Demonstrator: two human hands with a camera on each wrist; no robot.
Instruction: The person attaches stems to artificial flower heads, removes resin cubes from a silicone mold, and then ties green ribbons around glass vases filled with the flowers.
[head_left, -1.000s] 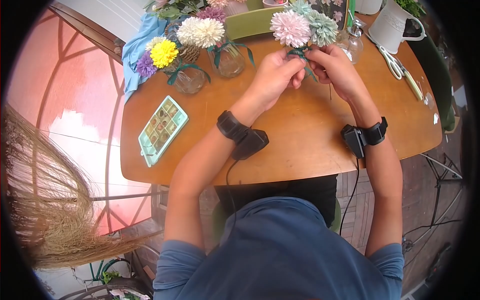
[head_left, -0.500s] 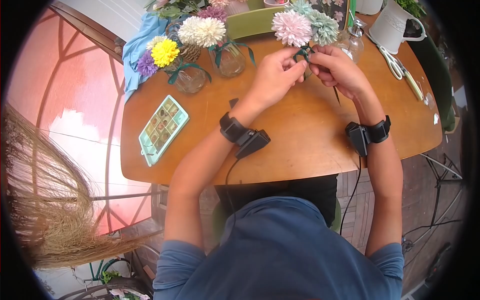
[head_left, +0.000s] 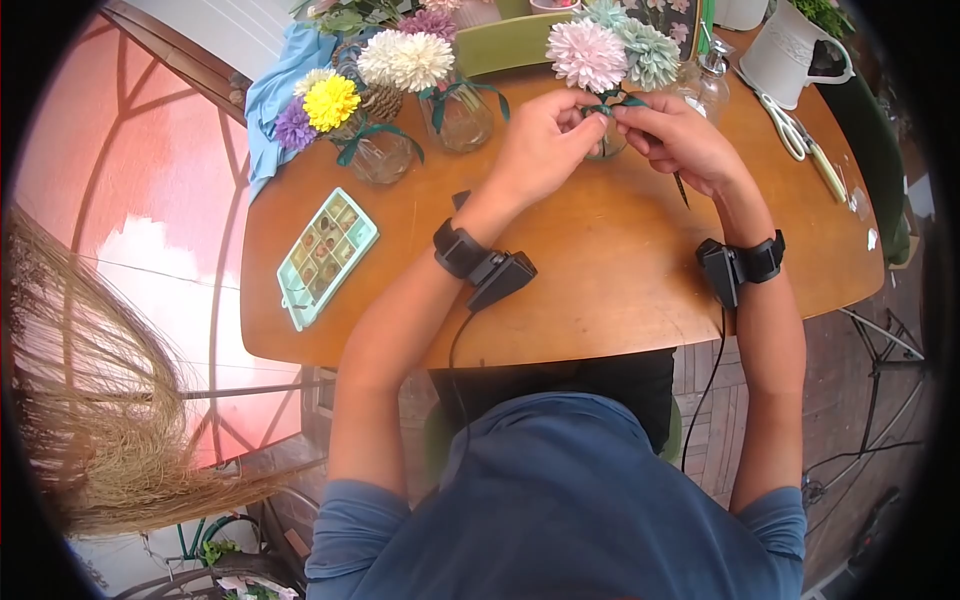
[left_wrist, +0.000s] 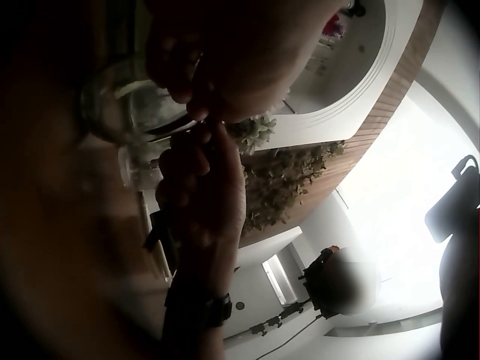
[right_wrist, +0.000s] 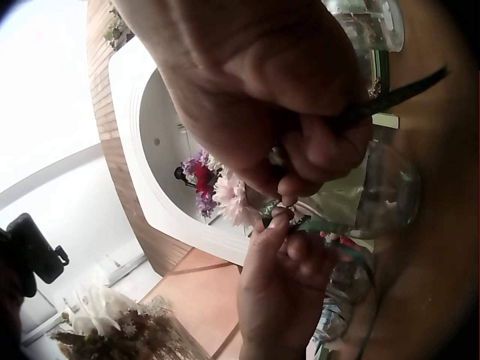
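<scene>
Both hands meet at the neck of a glass vase holding a pink pompom flower and pale green ones. A dark green ribbon circles the neck just below the blooms. My left hand pinches the ribbon between thumb and forefinger. Close beside it, my right hand pinches the ribbon too, fingers curled, and a tail hangs below that palm. In the right wrist view, a pointed ribbon end sticks out past the right hand. Fingers largely hide the knot area.
Two ribboned vases with yellow, purple and white flowers stand at left. A mint compartment box lies nearer. On the right are a glass bottle, scissors and a white pitcher.
The right hand has shifted slightly right and down, and a ribbon tail now shows below it. Loose ribbon loops seen between the fingers half a second ago now lie closer to the neck.
</scene>
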